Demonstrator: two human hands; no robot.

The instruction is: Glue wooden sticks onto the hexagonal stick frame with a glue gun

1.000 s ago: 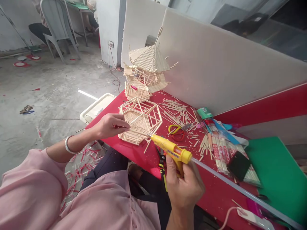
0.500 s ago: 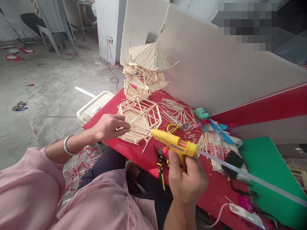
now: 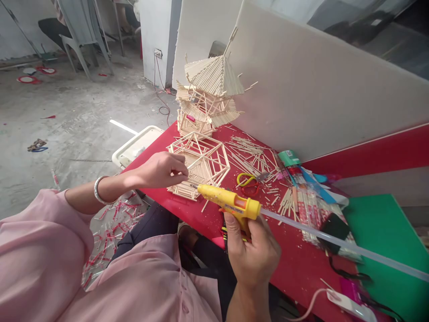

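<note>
My left hand pinches a thin wooden stick against the near-left edge of a hexagonal stick frame that lies on the red table. My right hand grips a yellow glue gun, with a clear glue stick trailing from its back. The gun's nozzle points left and touches the frame's near edge, close to my left fingertips. Behind the frame stands a taller stick pagoda model.
Loose sticks, yellow-handled scissors, stick packets, a green board and a cable lie on the table's right. White foam boards stand behind. A white tray sits at the left edge; chairs stand on the floor beyond.
The glue gun has swung left and lower, bringing its nozzle to the frame's near edge by my left fingers. My left hand stays on the frame.
</note>
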